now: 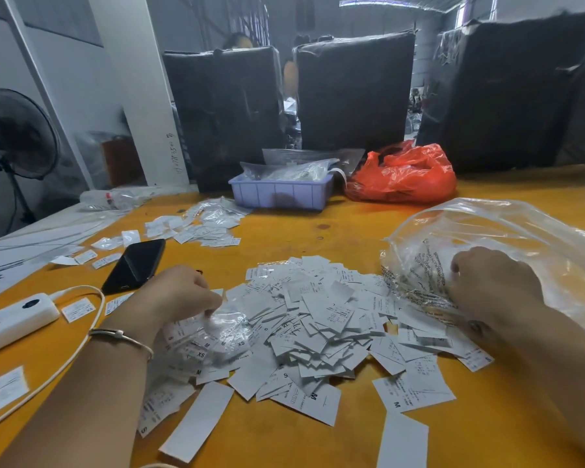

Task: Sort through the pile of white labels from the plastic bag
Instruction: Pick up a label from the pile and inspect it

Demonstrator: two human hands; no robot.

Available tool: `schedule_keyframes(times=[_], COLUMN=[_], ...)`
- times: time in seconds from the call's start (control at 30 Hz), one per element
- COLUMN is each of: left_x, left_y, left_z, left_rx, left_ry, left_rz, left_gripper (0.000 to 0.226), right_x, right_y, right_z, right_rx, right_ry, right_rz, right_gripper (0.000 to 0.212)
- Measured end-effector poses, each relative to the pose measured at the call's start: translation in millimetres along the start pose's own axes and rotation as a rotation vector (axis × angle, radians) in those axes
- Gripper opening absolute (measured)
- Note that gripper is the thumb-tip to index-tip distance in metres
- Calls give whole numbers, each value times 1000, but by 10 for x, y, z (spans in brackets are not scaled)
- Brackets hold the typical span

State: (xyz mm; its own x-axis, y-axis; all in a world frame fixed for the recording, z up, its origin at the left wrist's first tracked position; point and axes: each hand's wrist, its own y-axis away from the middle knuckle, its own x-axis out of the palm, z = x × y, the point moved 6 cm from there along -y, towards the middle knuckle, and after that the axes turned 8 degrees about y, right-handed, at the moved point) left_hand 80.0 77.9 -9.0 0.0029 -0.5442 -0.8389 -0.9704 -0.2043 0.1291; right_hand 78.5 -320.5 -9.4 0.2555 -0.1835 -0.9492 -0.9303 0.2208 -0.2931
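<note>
A heap of white labels (313, 319) printed with size letters lies spread on the yellow table (318, 444) in front of me. My left hand (179, 293) is at the heap's left edge, its fingers curled and pinching a small clear plastic packet (225, 327) that lies over some labels. My right hand (493, 282) is at the heap's right edge, gripping the crumpled mouth of a big clear plastic bag (507, 238) with printed text. The bag spreads away to the right.
A black phone (134, 265) and a white power bank (12, 320) with its cable lie at the left. Behind are more labels (200, 226), a lilac tray (281, 192), a red bag (402, 175) and black-wrapped bales (355, 92). A fan (16, 133) stands at far left.
</note>
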Motion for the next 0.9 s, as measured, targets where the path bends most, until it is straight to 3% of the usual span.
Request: schedule_keyframes(times=[0.23, 0.3, 0.43, 0.6, 0.73, 0.9], left_x=[24, 24, 118, 305, 408, 496], left_y=[40, 62, 117, 235, 254, 274], left_z=[-106, -168, -397, -596, -651, -686], left_rx=[68, 110, 272, 465, 500, 513], left_ry=[-31, -36, 40, 54, 44, 50], left_rz=[-44, -93, -128, -128, -97, -76], left_gripper=[6, 7, 6, 8, 10, 12], right_x=[-36, -21, 5, -7, 46, 25], right_y=[-14, -34, -60, -63, -80, -95], right_z=[-38, -56, -73, -116, -55, -45], right_rx=[7, 31, 39, 56, 18, -11], right_ry=[-16, -16, -19, -107, -36, 8], right_rz=[-51, -66, -62, -85, -44, -95], right_gripper=[7, 17, 5, 9, 24, 18])
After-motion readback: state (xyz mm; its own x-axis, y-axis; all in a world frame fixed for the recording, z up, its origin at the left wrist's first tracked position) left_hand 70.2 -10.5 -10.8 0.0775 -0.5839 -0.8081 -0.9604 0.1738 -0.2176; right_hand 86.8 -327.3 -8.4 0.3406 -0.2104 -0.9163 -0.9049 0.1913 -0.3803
